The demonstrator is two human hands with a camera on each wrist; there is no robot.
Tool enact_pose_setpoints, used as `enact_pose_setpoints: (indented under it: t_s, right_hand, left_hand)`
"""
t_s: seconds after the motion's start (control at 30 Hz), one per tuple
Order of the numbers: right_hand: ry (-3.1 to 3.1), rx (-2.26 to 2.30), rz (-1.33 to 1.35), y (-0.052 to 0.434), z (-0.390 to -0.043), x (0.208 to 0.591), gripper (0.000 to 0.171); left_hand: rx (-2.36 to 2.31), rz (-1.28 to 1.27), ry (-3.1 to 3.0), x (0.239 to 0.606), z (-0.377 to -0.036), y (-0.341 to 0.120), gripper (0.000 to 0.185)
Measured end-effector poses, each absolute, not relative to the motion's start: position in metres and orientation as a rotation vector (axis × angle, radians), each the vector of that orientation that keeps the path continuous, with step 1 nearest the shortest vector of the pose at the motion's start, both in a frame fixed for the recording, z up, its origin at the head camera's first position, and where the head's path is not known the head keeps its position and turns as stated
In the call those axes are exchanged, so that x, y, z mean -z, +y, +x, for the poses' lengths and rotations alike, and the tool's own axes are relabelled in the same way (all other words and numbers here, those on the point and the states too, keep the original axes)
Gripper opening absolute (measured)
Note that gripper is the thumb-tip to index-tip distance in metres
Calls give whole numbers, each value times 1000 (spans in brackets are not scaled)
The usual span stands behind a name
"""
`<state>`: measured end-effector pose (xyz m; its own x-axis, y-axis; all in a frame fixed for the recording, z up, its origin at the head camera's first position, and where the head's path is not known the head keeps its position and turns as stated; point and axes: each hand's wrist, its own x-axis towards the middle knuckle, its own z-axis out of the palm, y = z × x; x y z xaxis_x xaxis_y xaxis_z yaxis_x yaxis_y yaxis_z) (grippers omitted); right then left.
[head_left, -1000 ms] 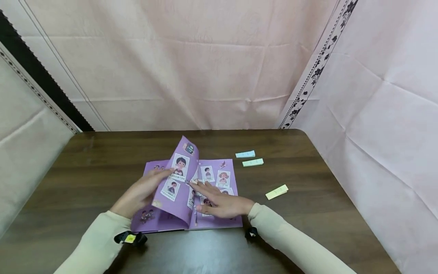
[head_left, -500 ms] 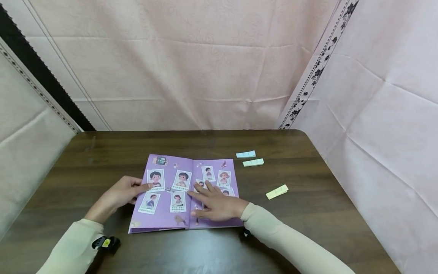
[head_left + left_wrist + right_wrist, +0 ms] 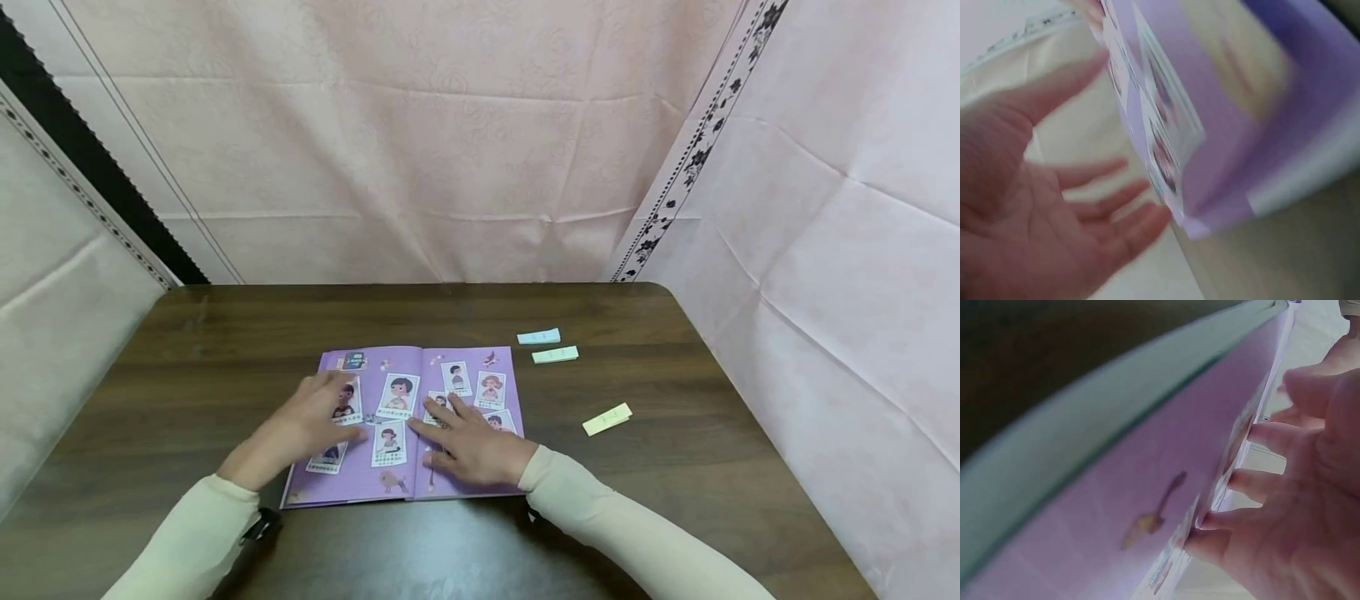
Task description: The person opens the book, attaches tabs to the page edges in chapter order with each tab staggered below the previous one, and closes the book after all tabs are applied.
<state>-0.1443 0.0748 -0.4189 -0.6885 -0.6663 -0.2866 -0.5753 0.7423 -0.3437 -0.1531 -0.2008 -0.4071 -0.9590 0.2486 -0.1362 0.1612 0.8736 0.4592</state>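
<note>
A purple picture book (image 3: 442, 360) lies spread on the table, its pages printed with small framed portraits. Over the left page is my left hand (image 3: 303, 425), fingers extended and hiding part of two portraits. In the left wrist view that hand (image 3: 1054, 194) has its fingers spread near the blurred page, with nothing gripped. My right hand (image 3: 480, 446) rests on the right page beside the fold, fingers spread. The right wrist view shows its fingertips (image 3: 1213, 519) touching the page, and the thick page block of the book along the edge.
Right of the book lie a blue paper strip (image 3: 538, 337), a green paper strip (image 3: 555, 356) and a yellow paper strip (image 3: 607, 420). The brown wooden table (image 3: 712, 517) ends at a pale cloth curtain (image 3: 420, 167) behind and at the sides.
The page held up by my left hand has come down flat to the left. That hand moved left with it, released it, then shifted back over the page. The right hand barely moved.
</note>
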Motion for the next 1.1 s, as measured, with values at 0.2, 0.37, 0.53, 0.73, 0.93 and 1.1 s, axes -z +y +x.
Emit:
enact_pose_setpoints:
  t_s: [0.2, 0.37, 0.53, 0.73, 0.93, 1.1]
  right_hand:
    - [2577, 223, -1007, 73, -147, 418, 56]
    - [2578, 194, -1027, 72, -149, 419, 56]
    - [2559, 201, -1033, 73, -151, 418, 57]
    - [2532, 301, -973, 81, -154, 411, 60]
    - [2634, 328, -851, 100, -163, 408, 71]
    - [2686, 379, -721, 121, -186, 408, 81]
  left_hand:
    - [-633, 594, 2765, 414, -170, -171, 88]
    - [-547, 643, 2682, 411, -180, -156, 97]
    - [-498, 593, 2642, 410, -183, -153, 102]
    - [-542, 548, 2611, 412, -183, -152, 104]
    - [-569, 499, 2609, 411, -179, -147, 104]
    - [-519, 476, 2618, 403, -177, -140, 104]
